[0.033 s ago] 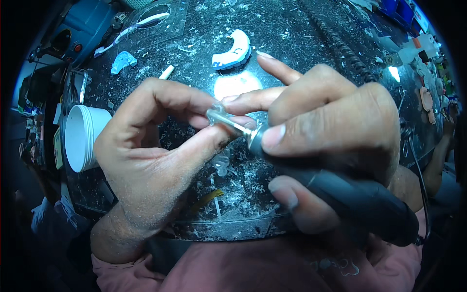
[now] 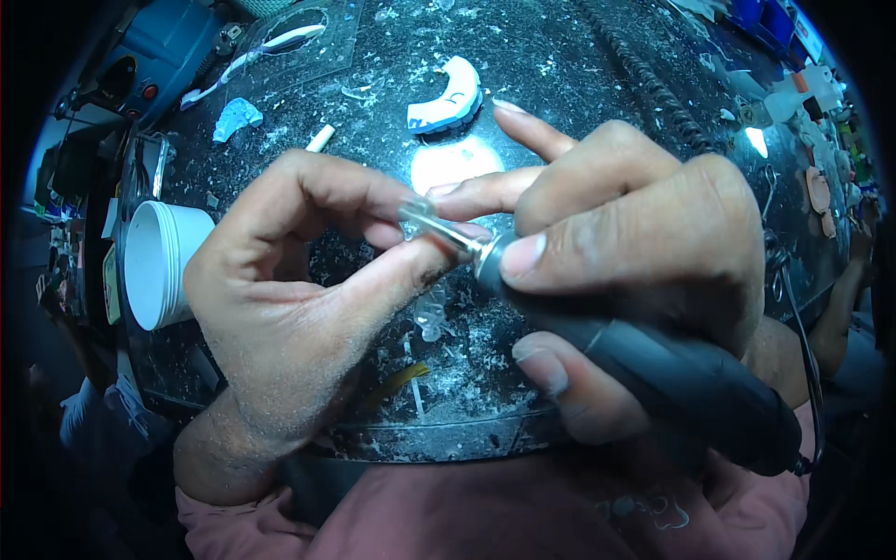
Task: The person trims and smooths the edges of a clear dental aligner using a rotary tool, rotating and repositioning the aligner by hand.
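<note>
Between its thumb and fingertips my left hand (image 2: 289, 252) pinches a clear plastic dental tray (image 2: 430, 313). Part of the tray shows below the thumb; the rest is hidden behind my fingers. My right hand (image 2: 635, 215) grips a black rotary handpiece (image 2: 691, 383), with its shiny metal tip pointing up and left at the tray's upper part. The tip and that part are blurred, so whether they touch is hard to tell. My right middle finger reaches to my left fingertips. Fine pale dust coats my left hand and wrist.
On the dusty dark table are a white and blue dental model (image 2: 453, 101), a blue moulded piece (image 2: 236, 119), a toothbrush (image 2: 285, 40) and a white tub (image 2: 168, 266). A coiled cord (image 2: 644, 75) runs at the right. A teal machine (image 2: 163, 56) stands at far left.
The handpiece and my right hand have shifted very slightly left. The clear tray is turned a little in my left fingers. Everything on the table stays in place.
</note>
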A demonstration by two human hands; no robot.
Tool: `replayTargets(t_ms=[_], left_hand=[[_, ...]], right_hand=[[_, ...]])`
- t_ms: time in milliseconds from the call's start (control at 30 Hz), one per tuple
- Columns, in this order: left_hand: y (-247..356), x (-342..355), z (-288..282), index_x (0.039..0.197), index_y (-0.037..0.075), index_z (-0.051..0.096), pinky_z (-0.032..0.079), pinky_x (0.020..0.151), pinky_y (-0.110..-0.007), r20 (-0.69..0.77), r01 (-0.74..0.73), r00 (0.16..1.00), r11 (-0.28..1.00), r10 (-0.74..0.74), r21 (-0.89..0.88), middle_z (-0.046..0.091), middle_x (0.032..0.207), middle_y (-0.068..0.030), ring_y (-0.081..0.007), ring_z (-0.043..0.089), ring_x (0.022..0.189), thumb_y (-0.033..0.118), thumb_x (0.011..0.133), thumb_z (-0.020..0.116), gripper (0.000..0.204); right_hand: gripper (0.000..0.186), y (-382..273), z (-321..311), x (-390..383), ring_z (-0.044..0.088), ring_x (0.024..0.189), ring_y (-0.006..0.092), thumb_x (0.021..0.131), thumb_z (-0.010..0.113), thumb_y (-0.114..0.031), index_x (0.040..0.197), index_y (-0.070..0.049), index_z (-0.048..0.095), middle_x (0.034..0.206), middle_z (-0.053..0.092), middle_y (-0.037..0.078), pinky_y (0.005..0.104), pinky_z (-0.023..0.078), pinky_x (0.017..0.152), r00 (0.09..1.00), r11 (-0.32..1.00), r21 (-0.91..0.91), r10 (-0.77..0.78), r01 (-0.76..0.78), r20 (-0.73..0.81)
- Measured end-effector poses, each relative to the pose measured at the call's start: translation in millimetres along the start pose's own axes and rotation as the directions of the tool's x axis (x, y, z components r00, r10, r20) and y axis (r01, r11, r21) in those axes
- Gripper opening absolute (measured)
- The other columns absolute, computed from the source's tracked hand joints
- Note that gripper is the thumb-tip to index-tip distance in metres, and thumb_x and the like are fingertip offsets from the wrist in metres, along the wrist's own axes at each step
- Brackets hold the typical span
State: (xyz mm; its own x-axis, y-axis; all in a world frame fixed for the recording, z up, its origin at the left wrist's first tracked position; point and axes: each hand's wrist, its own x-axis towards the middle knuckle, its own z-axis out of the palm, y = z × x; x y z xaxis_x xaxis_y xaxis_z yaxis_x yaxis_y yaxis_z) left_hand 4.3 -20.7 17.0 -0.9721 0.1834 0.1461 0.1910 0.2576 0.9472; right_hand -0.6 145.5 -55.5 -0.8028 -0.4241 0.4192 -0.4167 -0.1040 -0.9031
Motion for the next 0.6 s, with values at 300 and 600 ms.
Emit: replayTargets(t_ms=[300,600], left_hand=[[-7,1,4,0.081,-0.002,0.054,0.040,0.070,-0.019,-0.016,-0.005,1.000,0.998,0.004,-0.059,0.055,0.077,-0.0018,-0.0069,0.051,0.074,-0.002,0.066,0.065,0.018],[-11,4,2,0.088,0.000,0.046,0.045,0.057,-0.017,-0.008,0.146,0.988,0.938,-0.157,-0.315,0.059,0.076,-0.0048,-0.0055,0.055,0.061,0.008,0.078,0.061,0.020]], right_hand=[[0.035,-48,-40,18,0.057,0.094,0.0275,0.072,0.063,-0.012,0.102,0.000,0.049,0.092,0.053,0.013,0.0450,0.034,0.091,0.947,0.922,-0.257,-0.239,0.291,0.214],[0.037,-41,-32,24,0.059,0.083,0.0268,0.068,0.070,-0.028,0.091,-0.005,0.053,0.085,0.058,0.016,0.0382,0.048,0.076,0.888,0.810,-0.372,-0.449,0.453,0.102]])
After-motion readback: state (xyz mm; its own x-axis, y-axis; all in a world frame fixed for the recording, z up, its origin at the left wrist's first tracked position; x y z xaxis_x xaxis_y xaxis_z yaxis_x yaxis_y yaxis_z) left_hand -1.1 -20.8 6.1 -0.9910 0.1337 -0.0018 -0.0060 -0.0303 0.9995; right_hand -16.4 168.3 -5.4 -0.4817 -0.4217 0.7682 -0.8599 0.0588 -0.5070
